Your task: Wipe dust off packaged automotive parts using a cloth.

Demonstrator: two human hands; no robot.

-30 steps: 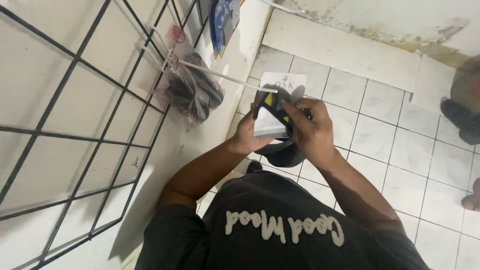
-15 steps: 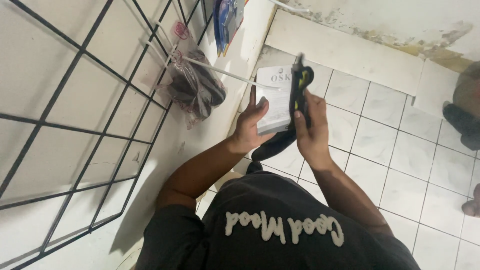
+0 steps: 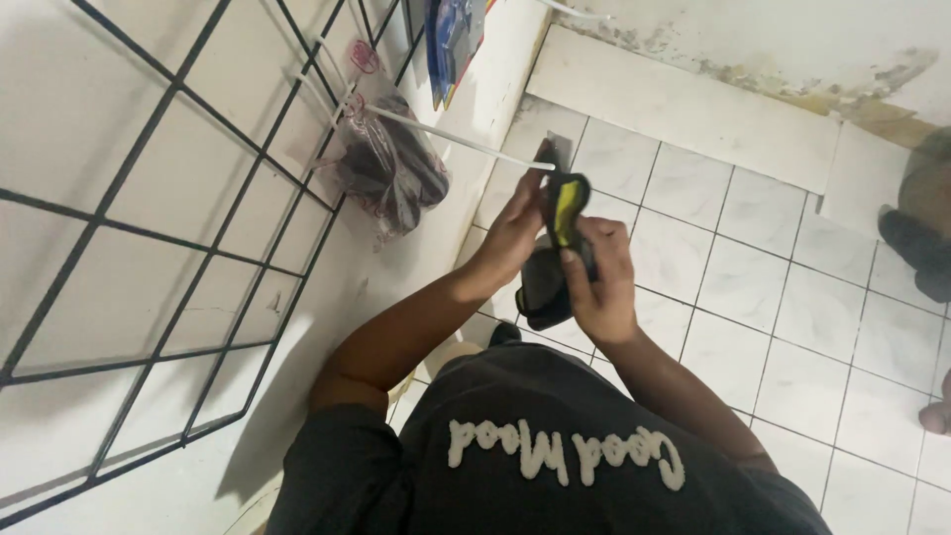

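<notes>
Both my hands hold a black and yellow item with a white card at its top, up in front of me. My left hand grips its left side near the card. My right hand wraps the right side lower down. The item's top edge sits right at the tip of a white metal peg that sticks out from the black wire grid on the white wall. What kind of item it is I cannot tell for sure.
A clear bag with dark goods hangs on the peg close to the grid. A blue packaged item hangs higher up. White floor tiles spread to the right, where another person's dark shoe stands.
The item has turned from showing its white card face to edge-on, and my hands have brought it up to the tip of the white peg.
</notes>
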